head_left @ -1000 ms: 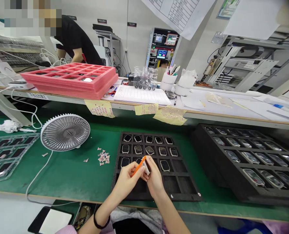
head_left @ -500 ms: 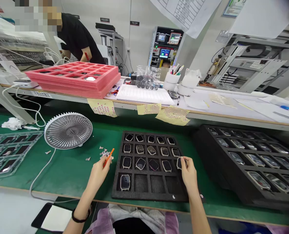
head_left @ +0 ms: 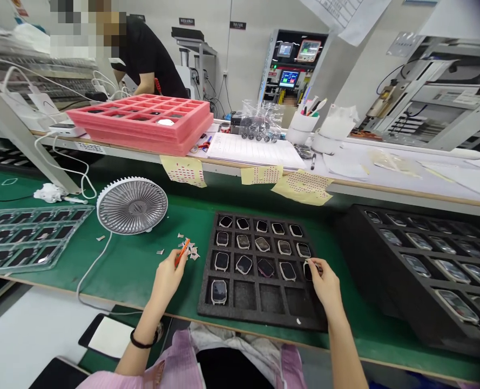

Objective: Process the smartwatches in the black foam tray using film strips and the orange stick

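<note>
My left hand [head_left: 170, 270] is closed around a thin orange tool [head_left: 182, 253], its tip beside a small pile of little pale pieces [head_left: 193, 252] on the green bench. At the right edge of a black foam tray [head_left: 259, 316], my right hand [head_left: 324, 276] pinches the rim of a smartwatch [head_left: 308, 270] in the third row; my fingers partly cover it. Other square-faced watches, such as one in the front left pocket [head_left: 218, 292], lie in the tray's compartments. The other front-row pockets that show hold no watch.
A grey fan [head_left: 133, 206] stands left, its cable crossing the bench. Clear plastic trays [head_left: 57, 254] with dark screens lie far left. Stacked black foam trays [head_left: 365, 270] of watches rise at right. Pink foam trays [head_left: 142, 138] sit on the shelf; a person in black [head_left: 154, 54] bends behind.
The view has swung a little left, so everything appears further right and slightly higher. My left hand and the orange tool stay by the small pieces; my right hand stays at the same watch.
</note>
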`<state>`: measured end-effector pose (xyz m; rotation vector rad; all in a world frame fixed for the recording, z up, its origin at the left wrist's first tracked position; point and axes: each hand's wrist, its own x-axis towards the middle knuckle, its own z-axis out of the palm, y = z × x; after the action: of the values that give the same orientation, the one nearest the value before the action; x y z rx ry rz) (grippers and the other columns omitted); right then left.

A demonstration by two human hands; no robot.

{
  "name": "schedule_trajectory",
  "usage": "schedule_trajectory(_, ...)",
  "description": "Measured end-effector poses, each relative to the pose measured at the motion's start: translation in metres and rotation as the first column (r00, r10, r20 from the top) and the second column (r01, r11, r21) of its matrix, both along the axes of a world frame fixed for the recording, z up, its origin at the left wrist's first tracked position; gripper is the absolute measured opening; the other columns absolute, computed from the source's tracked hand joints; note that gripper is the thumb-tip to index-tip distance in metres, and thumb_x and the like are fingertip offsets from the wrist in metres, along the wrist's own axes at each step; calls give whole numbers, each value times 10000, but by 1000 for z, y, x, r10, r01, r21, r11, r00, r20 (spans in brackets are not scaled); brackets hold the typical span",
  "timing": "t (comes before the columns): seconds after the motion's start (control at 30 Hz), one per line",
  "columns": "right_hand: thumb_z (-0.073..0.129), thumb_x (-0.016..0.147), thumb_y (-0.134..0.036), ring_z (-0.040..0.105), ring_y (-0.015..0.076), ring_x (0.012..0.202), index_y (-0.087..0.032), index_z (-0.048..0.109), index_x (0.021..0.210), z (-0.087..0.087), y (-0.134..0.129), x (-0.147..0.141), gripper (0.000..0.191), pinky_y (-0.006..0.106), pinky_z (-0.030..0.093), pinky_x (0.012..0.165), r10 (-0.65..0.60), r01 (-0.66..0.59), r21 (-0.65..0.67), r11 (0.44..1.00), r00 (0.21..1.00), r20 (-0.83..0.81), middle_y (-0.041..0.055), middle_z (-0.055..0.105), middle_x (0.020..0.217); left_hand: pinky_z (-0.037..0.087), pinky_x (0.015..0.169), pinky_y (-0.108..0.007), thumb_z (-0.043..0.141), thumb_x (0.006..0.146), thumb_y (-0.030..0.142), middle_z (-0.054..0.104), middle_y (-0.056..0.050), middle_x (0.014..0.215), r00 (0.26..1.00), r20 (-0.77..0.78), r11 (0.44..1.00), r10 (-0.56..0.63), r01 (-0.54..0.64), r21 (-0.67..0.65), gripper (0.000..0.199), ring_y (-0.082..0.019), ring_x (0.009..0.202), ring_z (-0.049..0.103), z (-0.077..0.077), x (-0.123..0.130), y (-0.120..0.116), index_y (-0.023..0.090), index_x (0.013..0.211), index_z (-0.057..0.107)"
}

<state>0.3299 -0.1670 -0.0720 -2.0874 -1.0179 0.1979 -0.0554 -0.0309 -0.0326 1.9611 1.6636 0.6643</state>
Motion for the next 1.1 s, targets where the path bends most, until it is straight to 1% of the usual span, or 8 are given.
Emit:
schedule_trajectory(0.13,359,843,-531,595,298,841,-178,624,846,7,0,-4,441,426,437,767,61,-52,-86,995,993,101,149,657,884,369,539,-243,334,879,480,633,-28,658,1000,16,1000,7,-6,-14,372,-212,583,609,-3,-3,-3,202,901,580)
schedule_trajectory(0.27,376,869,-522,532,344,962,-160,643,930,31,3,-46,454,478,412,787,-4,-14,48,999,932,363,197,586,1019,368,544,-241,338,883,474,640,-27,669,999,32,1000,8,-8,3,363,-212,599,614,-5,-5,-4,206,896,582)
schedule_trajectory(0.37,456,899,-379,579,257,851,-207,618,914,47,8,-105,237,414,427,788,298,-333,107,937,921,253,98,634,901,380,550,-242,344,886,467,643,-27,675,999,46,1000,-1,0,18,356,-212,605,620,-3,-4,-6,205,897,585)
schedule_trajectory(0.47,469,906,-229,591,222,843,-237,602,977,50,13,-164,151,367,441,775,629,-637,38,770,768,123,54,652,890,396,563,-251,350,885,463,658,-35,704,999,50,1000,-15,14,19,353,-213,607,625,-1,-1,-8,204,911,588)
schedule_trajectory(0.6,503,870,-168,570,276,884,-212,580,1093,47,19,-210,240,418,437,764,689,-657,-212,723,667,283,97,649,946,416,593,-264,364,882,453,682,-39,751,997,70,999,-26,23,35,331,-215,621,633,2,0,-13,211,909,587)
schedule_trajectory(0.7,568,848,-248,551,332,874,-170,573,1158,43,22,-223,320,476,423,747,694,-589,-369,719,587,416,158,647,920,417,587,-265,370,879,440,674,-33,721,996,84,999,-19,14,51,314,-212,607,629,2,-2,-15,214,885,587)
schedule_trajectory(0.8,575,850,-292,541,343,864,-165,565,1173,39,26,-227,348,478,421,730,679,-572,-368,733,590,437,176,643,892,414,579,-262,366,878,433,664,-28,700,994,104,998,-28,23,56,310,-205,595,621,3,-2,-17,213,880,584)
schedule_trajectory(1.1,664,774,-202,615,267,918,-219,573,1026,51,37,-220,269,384,442,782,727,-681,-287,674,681,90,61,682,994,379,547,-247,391,871,463,553,13,589,977,202,998,-70,68,15,321,-182,548,572,11,5,-22,210,869,588)
